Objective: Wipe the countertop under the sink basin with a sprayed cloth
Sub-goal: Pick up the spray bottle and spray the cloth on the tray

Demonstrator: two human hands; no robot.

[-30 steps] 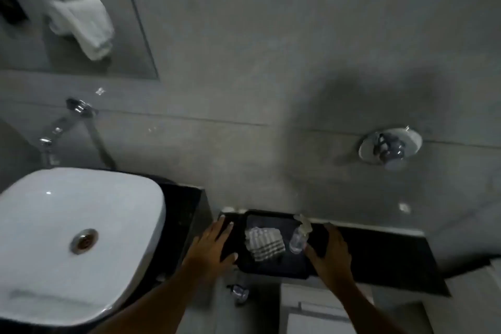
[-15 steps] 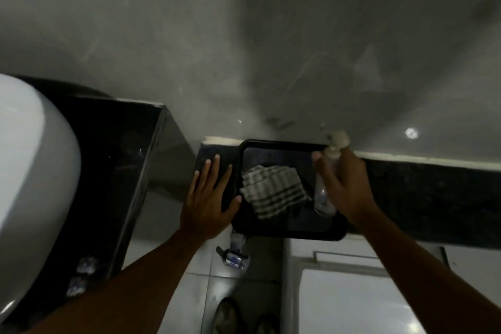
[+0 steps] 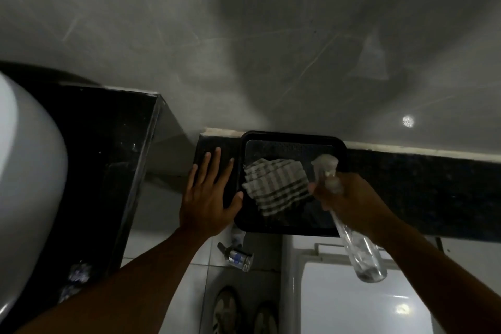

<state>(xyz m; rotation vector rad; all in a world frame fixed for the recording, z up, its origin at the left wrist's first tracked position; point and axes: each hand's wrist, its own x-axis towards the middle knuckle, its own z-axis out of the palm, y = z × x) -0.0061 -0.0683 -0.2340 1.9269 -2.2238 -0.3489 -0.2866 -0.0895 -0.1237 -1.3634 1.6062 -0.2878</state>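
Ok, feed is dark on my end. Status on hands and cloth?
Left hand flat, open beside black tray. Right hand shut on spray bottle, nozzle toward checked cloth. Cloth lying in tray, not yet picked up. Nothing blocking.

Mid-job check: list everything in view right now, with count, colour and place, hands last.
Sink basin: one, white, far left on the countertop.
Countertop: one, black, under the basin.
Ledge: one, black, along the grey wall, right of the countertop.
Tray: one, black, on the ledge.
Cloth: one, white with dark stripes, crumpled in the tray.
Spray bottle: one, clear, tilted over the tray's right side.
Small bottle: one, clear with blue label, lying on the floor below the tray.
Shoes: two, pale, bottom centre on the floor.
White appliance: one, bottom right; type unclear.
Left hand: flat and open beside the tray.
Right hand: grip closed around the spray bottle.
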